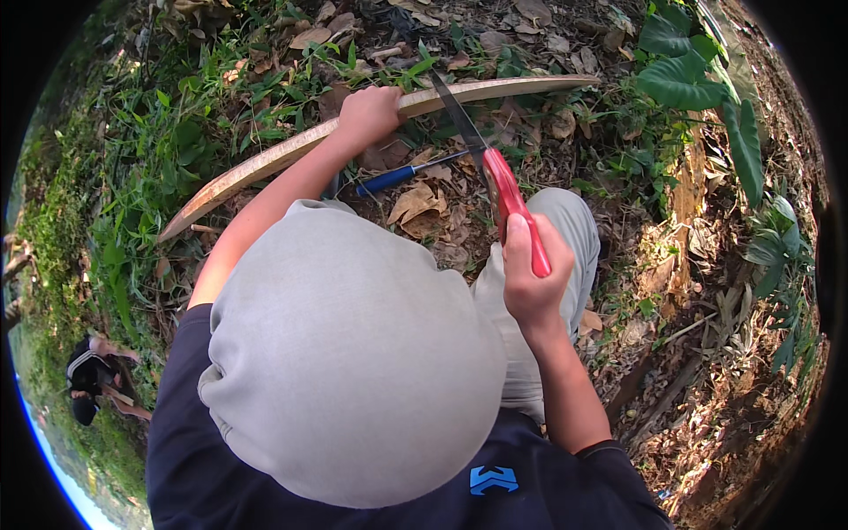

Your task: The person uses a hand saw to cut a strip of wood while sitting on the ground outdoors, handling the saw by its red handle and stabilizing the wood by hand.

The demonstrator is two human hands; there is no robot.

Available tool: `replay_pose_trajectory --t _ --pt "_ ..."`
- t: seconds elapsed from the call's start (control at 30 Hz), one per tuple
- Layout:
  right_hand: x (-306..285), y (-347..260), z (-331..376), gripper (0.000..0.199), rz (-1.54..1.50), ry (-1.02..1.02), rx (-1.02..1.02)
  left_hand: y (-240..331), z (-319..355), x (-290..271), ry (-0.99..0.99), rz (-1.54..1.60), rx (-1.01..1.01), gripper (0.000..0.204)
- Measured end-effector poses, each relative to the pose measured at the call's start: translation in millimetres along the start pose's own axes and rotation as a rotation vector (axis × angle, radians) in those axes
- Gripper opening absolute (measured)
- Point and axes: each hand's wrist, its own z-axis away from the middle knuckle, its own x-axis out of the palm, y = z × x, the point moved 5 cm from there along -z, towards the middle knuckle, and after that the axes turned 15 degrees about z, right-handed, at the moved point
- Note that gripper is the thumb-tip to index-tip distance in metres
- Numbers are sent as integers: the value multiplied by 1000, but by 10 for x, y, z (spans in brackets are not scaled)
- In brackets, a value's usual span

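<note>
My left hand (369,115) is closed over the upper edge of a long, pale wooden board (274,157), which runs across the ground in front of me. In my right hand (539,278) is a hand saw (502,177), gripped by its red handle. Its dark blade points away from me and crosses the board just right of my left hand; whether the teeth touch the wood I cannot tell. On the ground between the board and me lies a tool with a blue handle (386,180) and a thin metal shaft, its tip hidden behind the saw.
Dry leaves (420,208) and grass (177,132) cover the ground. Broad-leaved plants (685,79) stand at the far right. A rounded grey cloth shape (353,353) blocks the middle of the view. Another person (88,375) is at the left edge, some way off.
</note>
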Motion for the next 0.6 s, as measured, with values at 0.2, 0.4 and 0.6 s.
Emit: replay_pose_trajectory --t 0.2,0.4,0.6 --pt "272 204 -157 22 -59 32 14 44 -46 -19 -67 -23 21 35" --pt "-220 224 417 20 -149 -36 146 44 -1 1 -52 -58 14 35" --pt "-191 79 347 19 -39 -58 81 29 5 -42 9 -13 31 30"
